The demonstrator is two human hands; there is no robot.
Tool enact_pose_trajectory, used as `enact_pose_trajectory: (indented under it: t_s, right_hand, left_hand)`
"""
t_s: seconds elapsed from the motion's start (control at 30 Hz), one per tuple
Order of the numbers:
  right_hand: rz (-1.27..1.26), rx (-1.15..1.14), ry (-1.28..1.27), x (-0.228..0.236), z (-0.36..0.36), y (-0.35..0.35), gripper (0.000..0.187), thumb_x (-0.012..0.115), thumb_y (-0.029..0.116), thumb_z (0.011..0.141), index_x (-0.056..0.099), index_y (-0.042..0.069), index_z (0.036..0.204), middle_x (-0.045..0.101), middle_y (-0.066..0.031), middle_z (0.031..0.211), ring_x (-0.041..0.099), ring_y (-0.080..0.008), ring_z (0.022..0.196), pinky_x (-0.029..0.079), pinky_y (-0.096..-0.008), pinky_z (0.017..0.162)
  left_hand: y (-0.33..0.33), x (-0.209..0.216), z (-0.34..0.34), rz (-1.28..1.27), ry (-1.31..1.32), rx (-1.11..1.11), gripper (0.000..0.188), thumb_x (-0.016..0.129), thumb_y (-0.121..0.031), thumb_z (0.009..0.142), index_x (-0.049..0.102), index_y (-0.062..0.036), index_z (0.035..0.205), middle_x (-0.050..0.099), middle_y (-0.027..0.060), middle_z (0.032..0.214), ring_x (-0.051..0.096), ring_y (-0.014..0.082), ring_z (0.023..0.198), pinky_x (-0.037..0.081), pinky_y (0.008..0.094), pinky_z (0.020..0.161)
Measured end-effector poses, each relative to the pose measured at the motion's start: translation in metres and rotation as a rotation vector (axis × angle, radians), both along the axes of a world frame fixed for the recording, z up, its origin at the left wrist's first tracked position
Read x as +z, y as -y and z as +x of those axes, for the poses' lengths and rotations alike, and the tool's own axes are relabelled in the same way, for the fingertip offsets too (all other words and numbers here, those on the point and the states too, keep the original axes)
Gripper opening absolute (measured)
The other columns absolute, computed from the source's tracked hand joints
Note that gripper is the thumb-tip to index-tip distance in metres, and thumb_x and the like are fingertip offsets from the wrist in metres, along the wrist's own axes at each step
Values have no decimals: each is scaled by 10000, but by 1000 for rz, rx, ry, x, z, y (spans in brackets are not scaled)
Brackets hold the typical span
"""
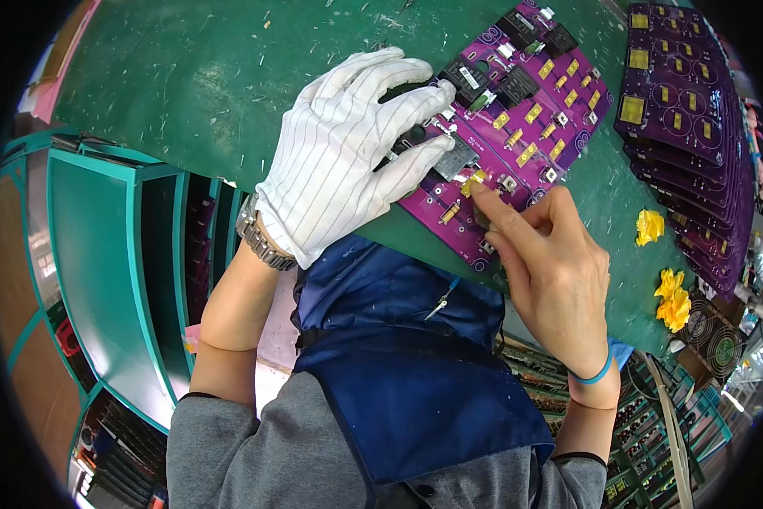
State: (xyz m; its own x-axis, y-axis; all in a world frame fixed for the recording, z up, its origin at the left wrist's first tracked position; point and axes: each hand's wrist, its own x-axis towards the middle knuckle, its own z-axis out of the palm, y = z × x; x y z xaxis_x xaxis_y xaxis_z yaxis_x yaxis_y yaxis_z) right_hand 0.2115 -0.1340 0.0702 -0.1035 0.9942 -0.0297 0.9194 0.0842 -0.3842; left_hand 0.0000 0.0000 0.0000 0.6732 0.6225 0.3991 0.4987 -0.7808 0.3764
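Observation:
A purple circuit board (pixel 560 127) with black relays, yellow-marked pads and small parts lies slanted on the green tabletop, near its front edge. My left hand (pixel 347 140), in a white striped glove, spreads over the board's left side. Its thumb and index finger rest apart around a grey block-shaped component (pixel 458 159). My bare right hand (pixel 555 259) is bent over the board's near corner. The index fingertip is on a small piece of yellow tape (pixel 473 181), the thumb curled below it; the other fingers are folded in. Part of the board is hidden under both hands.
Several purple boards stand in an overlapping stack (pixel 674 85) at the right. Crumpled yellow tape wads (pixel 650 226) lie on the green tabletop (pixel 186 76) beside it. A black fan (pixel 714 339) sits at the right edge. A green shelf cabinet (pixel 101 254) stands left.

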Motion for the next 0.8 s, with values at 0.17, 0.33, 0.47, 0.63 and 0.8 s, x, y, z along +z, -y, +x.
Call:
enact_pose_trajectory:
  t_s: [0.17, 0.33, 0.47, 0.63, 0.8]
  right_hand:
    - [32, -46, -21, -6, -8, -3, 420, 792, 59, 909, 804, 204, 1303, 548, -60, 899, 638, -212, 725, 530, -391, 630]
    - [185, -63, -99, -25, -2, 1, 422, 792, 5, 869, 812, 155, 1263, 517, -69, 903, 612, -216, 771, 515, -375, 602]
    - [279, -130, -141, -1, 8, 12, 464, 813, -50, 839, 834, 168, 1247, 545, -63, 913, 580, -190, 758, 507, -322, 655]
    - [210, -123, -149, -14, 20, 29, 466, 823, 5, 857, 821, 193, 1284, 532, -53, 898, 592, -191, 727, 508, -347, 617]
    - [-2, -83, -42, -12, 19, 34, 485, 818, 83, 883, 795, 259, 1334, 527, -46, 887, 626, -206, 719, 533, -365, 606]
  left_hand:
    - [-4, 0, -1, 22, 30, 8, 453, 786, -302, 931, 719, -163, 1357, 682, 108, 1384, 618, 380, 1335, 508, 490, 1115]
    - [-3, -1, 1, 25, 26, -3, 453, 784, -299, 932, 715, -164, 1359, 681, 108, 1384, 619, 381, 1333, 506, 489, 1115]
    - [-2, -2, -2, 14, 21, -4, 452, 770, -307, 941, 708, -167, 1367, 678, 107, 1389, 613, 382, 1344, 501, 492, 1121]
    - [-2, -2, -2, 21, 17, -17, 451, 754, -313, 952, 705, -165, 1376, 674, 113, 1400, 602, 386, 1360, 495, 497, 1129]
    - [-2, 0, -2, 13, 11, -22, 444, 748, -290, 955, 706, -164, 1379, 671, 119, 1410, 598, 390, 1366, 492, 498, 1133]
